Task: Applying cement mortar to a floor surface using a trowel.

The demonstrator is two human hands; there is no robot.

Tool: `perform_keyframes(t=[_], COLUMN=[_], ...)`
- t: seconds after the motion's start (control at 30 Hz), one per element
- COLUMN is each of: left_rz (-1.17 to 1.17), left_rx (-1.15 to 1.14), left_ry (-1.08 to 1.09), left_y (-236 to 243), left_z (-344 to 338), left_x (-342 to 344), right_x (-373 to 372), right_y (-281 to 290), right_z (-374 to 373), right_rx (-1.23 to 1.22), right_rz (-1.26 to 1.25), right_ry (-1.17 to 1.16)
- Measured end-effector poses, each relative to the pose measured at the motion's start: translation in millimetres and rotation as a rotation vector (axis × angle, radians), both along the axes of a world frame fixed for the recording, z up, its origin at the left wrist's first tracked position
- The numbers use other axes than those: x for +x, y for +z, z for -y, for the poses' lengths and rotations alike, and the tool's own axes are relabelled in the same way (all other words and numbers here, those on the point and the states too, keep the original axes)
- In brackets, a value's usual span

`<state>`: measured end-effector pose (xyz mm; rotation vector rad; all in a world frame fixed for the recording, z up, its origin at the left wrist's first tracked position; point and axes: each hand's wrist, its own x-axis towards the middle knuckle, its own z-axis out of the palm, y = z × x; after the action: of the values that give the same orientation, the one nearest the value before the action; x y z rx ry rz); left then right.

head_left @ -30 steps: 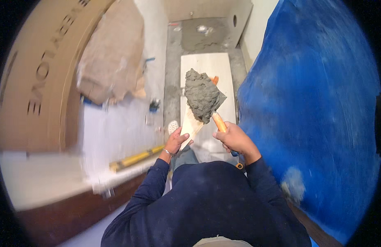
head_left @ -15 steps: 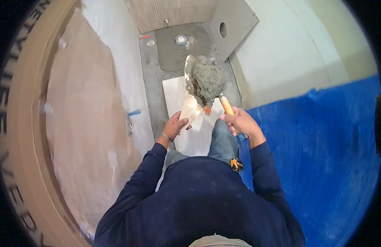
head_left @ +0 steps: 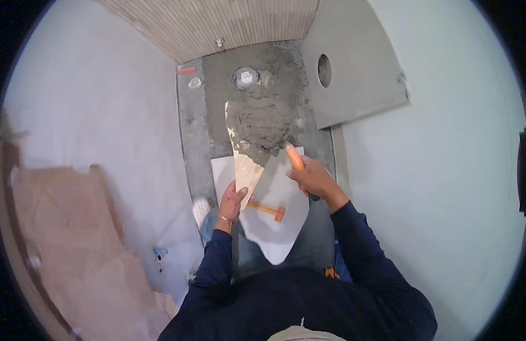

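The left hand (head_left: 232,202) has its fingers closed around the bare near end of the wooden board (head_left: 249,174); the right hand (head_left: 317,181) wraps the orange trowel handle (head_left: 295,157). Mortar (head_left: 260,122), probably heavy and soft, covers the board's far end; grip its dry end.

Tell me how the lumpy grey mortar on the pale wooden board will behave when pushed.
The lumpy grey mortar probably deforms softly, given its ridged, pasty surface. It likely clings too: splotches mark the pale wooden board along its left edge.
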<state>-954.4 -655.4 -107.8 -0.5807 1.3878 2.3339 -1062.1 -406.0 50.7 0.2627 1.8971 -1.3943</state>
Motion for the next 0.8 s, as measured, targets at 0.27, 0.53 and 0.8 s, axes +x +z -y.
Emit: perform_keyframes(t=[0.27, 0.53, 0.8], left_rz=[-0.121, 0.036, 0.206], left_rx=[-0.060, -0.062, -0.090], left_ry=[-0.191, -0.249, -0.216], left_y=[-113.7, -102.5, -115.5], left_z=[12.2, 14.1, 30.5], left_x=[46.7, 28.2, 30.6], right_x=[87.9, -48.6, -71.5], right_y=[-134.5, -305.8, -346.9], right_z=[-30.1, -9.6, 17.8], right_rx=[0.006, 0.568, 0.827], right_rz=[-0.152, -0.455, -0.422], right_ry=[-0.428, -0.504, -0.282])
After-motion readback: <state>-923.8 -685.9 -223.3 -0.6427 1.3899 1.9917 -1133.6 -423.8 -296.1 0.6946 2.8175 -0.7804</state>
